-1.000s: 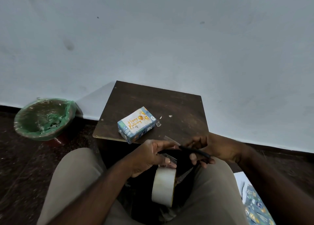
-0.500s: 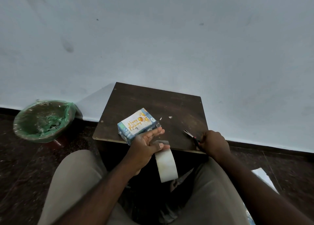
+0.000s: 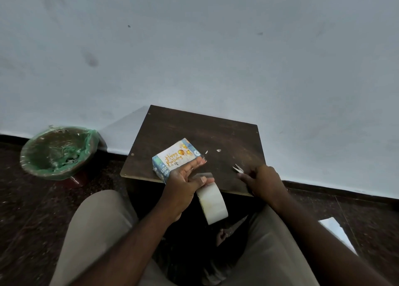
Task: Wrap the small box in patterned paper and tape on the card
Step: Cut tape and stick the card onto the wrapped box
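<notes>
Floor bin (image 3: 54, 174) holds scraps (image 3: 64, 156); left hand (image 3: 183, 184) grips tape roll (image 3: 213, 203), right hand (image 3: 265, 182) grips scissors (image 3: 237, 168).

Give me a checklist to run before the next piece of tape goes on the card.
1. Box on table: ok, the box lies flat on the table.
2. Card on top: ok, the card faces up on the box.
3. Tape in hand: ok, the left hand holds the roll, fingertips touching the box.
4. Strip cut free of the roll: cannot tell.
5. Scissors clear of the box: ok, the right hand holds the scissors apart from it, blades slightly open.
6. Table free of scraps: not ok, scraps lie beside the box.
</notes>
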A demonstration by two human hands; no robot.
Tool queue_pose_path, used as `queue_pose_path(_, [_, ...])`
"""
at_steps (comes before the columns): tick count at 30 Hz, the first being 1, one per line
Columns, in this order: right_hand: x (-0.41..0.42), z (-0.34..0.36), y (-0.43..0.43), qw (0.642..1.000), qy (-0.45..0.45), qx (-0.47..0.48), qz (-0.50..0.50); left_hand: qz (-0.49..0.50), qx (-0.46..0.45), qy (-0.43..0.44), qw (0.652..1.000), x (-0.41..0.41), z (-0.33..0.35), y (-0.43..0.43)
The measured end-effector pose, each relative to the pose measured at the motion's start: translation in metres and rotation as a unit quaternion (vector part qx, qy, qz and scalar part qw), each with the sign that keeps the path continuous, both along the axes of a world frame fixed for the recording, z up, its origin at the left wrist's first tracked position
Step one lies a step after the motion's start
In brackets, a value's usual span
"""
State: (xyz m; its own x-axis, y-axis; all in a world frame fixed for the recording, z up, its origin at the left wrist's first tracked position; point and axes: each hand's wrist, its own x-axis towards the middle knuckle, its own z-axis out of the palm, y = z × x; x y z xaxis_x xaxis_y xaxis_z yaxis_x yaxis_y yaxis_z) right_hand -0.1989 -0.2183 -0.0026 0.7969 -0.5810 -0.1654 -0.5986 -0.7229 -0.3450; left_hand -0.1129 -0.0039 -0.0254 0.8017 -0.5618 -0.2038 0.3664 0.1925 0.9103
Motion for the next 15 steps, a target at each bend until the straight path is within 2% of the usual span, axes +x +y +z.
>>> queue_pose_path(2, [0.001, 0.016, 0.033, 0.976, -0.101, 0.192, 0.002, 0.018, 0.001, -0.006, 1.000, 0.001, 0.001, 0.000])
queue_pose_path(4, [0.001, 0.022, 0.062, 0.934, -0.105, 0.340, 0.005, 0.041, 0.006, -0.016, 0.999, 0.002, 0.001, -0.001])
queue_pose_path(6, [-0.003, 0.021, 0.081, 0.923, -0.094, 0.373, 0.035, 0.047, 0.008, -0.013, 0.999, 0.000, 0.002, -0.001])
queue_pose_path(10, [-0.007, 0.016, 0.092, 0.875, -0.155, 0.457, 0.045, 0.049, 0.029, -0.023, 0.998, -0.001, 0.003, -0.001])
queue_pose_path(12, [-0.008, 0.016, 0.087, 0.843, -0.175, 0.505, 0.052, 0.052, 0.025, 0.017, 0.998, 0.002, 0.005, 0.000])
queue_pose_path(15, [-0.014, 0.023, 0.073, 0.805, -0.199, 0.553, 0.076, 0.007, -0.040, 0.141, 0.989, 0.008, 0.006, -0.001])
